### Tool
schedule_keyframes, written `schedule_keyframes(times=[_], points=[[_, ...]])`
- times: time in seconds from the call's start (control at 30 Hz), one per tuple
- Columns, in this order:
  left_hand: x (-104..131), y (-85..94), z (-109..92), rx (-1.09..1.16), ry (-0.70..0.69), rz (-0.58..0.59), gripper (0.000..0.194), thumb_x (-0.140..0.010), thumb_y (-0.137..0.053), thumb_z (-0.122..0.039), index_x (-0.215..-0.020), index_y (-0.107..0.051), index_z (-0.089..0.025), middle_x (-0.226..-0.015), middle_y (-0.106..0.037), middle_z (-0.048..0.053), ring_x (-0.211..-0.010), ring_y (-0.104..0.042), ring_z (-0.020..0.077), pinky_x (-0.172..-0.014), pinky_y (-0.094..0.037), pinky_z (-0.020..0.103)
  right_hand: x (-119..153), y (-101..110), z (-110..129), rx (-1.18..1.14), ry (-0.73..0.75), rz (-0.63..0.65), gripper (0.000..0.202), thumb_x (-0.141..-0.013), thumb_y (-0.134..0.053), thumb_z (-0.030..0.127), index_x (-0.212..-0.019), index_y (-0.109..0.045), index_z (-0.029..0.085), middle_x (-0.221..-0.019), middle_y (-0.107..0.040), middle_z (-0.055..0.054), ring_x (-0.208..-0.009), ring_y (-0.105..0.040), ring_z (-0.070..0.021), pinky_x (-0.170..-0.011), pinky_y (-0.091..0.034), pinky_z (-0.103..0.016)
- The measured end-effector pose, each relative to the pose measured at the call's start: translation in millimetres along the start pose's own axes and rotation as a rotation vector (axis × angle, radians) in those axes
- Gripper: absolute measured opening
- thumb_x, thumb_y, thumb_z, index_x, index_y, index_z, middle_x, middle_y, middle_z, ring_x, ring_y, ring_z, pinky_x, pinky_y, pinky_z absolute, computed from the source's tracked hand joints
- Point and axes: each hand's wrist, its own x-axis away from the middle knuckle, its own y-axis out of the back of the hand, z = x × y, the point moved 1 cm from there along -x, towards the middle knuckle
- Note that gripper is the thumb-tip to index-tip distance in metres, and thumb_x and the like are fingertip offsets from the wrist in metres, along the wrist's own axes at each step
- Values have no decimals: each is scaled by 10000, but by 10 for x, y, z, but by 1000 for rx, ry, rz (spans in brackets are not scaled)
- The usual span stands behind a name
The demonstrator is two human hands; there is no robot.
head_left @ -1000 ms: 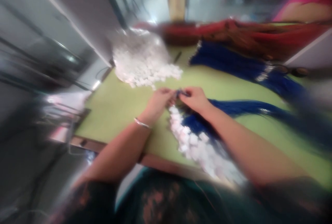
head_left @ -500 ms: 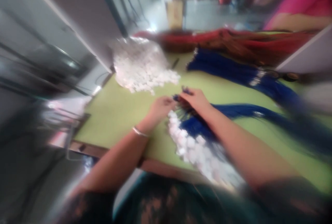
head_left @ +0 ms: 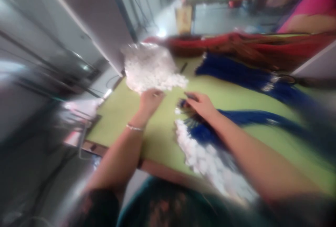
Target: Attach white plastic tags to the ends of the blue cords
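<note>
Green tabletop (head_left: 115, 118), blurred, blue strands (head_left: 203, 134) partly hidden by right forearm (head_left: 252, 153), ends pinched in right hand (head_left: 201, 105), left hand (head_left: 150, 102) curled near white pieces (head_left: 154, 76), any hold indiscernible.

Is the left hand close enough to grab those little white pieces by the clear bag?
Probably yes: the left hand is right at the near edge of the white pieces, and nothing seems to block it. The clear bag looks like it covers mostly the back ones.
</note>
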Motion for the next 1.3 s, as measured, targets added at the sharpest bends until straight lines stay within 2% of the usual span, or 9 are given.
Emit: schedule_keyframes(times=[0.07, 0.17, 0.27, 0.4, 0.57, 0.67, 0.83, 1.0, 1.3], points=[[-180, -4, 120, -149, -10, -93, 306, -703, -667, -301, -979, -713, -178, -782, -651, 66, -729, -568, 197, -734, -447, 310, 16, -5, 21, -101, -53, -3, 238, -770, -599, 292, -963, -622, 155, -665, -683, -7, -462, -482, -78, -485, -387, -210], [-311, -96, 236, -301, -143, 28, 174, -727, -598, -200, -826, -735, -160, -804, -654, 102, -834, -586, 243, -812, -434, 343, 33, 4, 61, -149, -107, 16, 192, -742, -633, 300, -872, -620, 160, -673, -685, -16, -457, -485, -75, -475, -399, -212], [-312, -125, 308, -339, -203, 70, 190, -736, -542, -160, -660, -715, -179, -775, -671, 102, -834, -600, 255, -818, -427, 356, 51, 26, 111, -130, -131, 42, 176, -737, -641, 326, -725, -639, 151, -635, -663, -21, -467, -483, -74, -481, -405, -214], [-244, -50, 337, -292, -180, 56, 168, -715, -560, -168, -667, -717, -203, -789, -686, 82, -825, -607, 246, -792, -433, 346, 67, 36, 150, -112, -145, 36, 186, -747, -609, 316, -687, -656, 146, -576, -629, -3, -440, -436, -66, -464, -376, -212], [-67, -52, 171, 89, 10, 29, 161, -730, -637, -289, -809, -726, -182, -647, -638, 42, -585, -564, 165, -585, -442, 281, 46, -4, 150, -27, -116, -32, 99, -705, -604, 240, -700, -644, 150, -532, -596, 22, -488, -488, -90, -524, -401, -223], [85, -164, -16, 452, 182, 152, 267, -733, -670, -399, -828, -698, -151, -548, -583, 9, -426, -477, 105, -431, -371, 226, 32, -24, 148, 35, -50, -80, 74, -675, -604, 218, -669, -633, 150, -598, -625, 7, -577, -542, -115, -581, -427, -235], [216, -370, -235, 907, 356, 268, 159, -734, -713, -253, -701, -630, -122, -534, -576, -8, -438, -480, 38, -442, -362, 150, 49, -40, 131, 94, 35, -123, 78, -666, -593, 224, -652, -621, 152, -640, -629, 0, -629, -548, -129, -619, -426, -246], [210, -433, -250, 983, 441, 324, 125, -762, -671, -160, -660, -625, -106, -531, -576, -4, -441, -481, 23, -447, -367, 131, 70, -74, 131, 177, 72, -88, 69, -662, -562, 219, -629, -584, 162, -578, -580, 18, -577, -497, -115, -574, -380, -232], [202, -484, -115, 964, 358, 342, 252, -734, -720, -328, -635, -600, -129, -498, -552, -20, -403, -433, 16, -372, -273, 137, 89, -121, 32, 372, 160, -112, 124, -674, -551, 246, -609, -458, 198, -561, -502, 37, -543, -440, -107, -539, -318, -230]])
